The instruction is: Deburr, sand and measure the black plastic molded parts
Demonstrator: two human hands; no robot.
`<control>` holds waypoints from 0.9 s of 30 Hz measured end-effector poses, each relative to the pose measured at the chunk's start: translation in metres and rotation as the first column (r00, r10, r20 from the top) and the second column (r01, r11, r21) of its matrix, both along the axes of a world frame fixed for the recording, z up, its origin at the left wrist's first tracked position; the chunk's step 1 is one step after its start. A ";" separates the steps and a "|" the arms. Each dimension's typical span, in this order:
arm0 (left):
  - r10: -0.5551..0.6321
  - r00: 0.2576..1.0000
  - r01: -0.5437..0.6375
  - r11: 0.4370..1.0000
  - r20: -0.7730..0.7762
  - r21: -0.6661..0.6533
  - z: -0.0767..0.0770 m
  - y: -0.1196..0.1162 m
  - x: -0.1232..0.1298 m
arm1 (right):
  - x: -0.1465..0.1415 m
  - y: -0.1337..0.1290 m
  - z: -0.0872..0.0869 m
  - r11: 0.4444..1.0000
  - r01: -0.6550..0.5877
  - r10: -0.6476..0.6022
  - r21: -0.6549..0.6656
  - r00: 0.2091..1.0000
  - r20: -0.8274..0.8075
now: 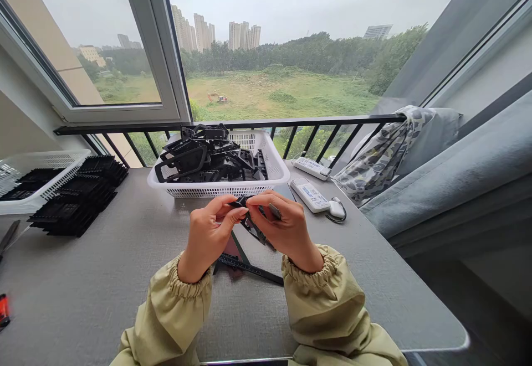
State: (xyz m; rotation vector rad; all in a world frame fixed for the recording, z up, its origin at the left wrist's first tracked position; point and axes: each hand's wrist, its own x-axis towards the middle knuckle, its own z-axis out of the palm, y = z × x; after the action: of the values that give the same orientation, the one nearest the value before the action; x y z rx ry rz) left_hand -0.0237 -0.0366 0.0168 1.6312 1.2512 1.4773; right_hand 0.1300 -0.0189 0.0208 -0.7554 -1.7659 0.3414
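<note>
My left hand (210, 233) pinches a small black plastic part (240, 202) between thumb and fingertips, above the table's middle. My right hand (285, 223) closes on the same part from the other side. A thin grey, rounded-end piece (275, 211) sticks out between the right fingers; its kind is not clear. A longer dark strip (260, 234) hangs below the hands, seemingly joined to the held part, though the fingers hide the link. Under them on the table lies a black triangular frame (253, 269) with small white marks along one bar.
Behind my hands stands a white basket (220, 190) heaped with black plastic frames (208, 155). To the left are stacked black parts (78, 194) and another white basket (68, 161). White boxy devices (310, 194) with a cable lie right. An orange-and-black object (4, 310) sits at the left edge.
</note>
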 end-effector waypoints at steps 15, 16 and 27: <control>-0.011 1.000 0.011 1.000 0.003 -0.020 -0.001 0.001 0.000 | 0.002 0.000 0.005 1.000 0.009 -0.010 0.009 0.999 0.036; -0.012 1.000 0.013 1.000 0.005 -0.020 -0.001 0.001 0.000 | 0.002 0.000 0.005 1.000 0.014 -0.015 0.010 0.999 0.042; -0.062 0.996 0.065 0.996 0.059 -0.063 -0.003 0.002 0.000 | 0.005 -0.001 0.005 0.999 0.029 -0.027 -0.022 0.995 0.093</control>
State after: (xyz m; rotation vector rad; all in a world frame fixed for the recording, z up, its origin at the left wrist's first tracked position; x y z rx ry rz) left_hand -0.0237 -0.0344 0.0141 1.5611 1.1927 1.4203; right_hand 0.1347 -0.0197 0.0258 -0.8228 -1.8395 0.3127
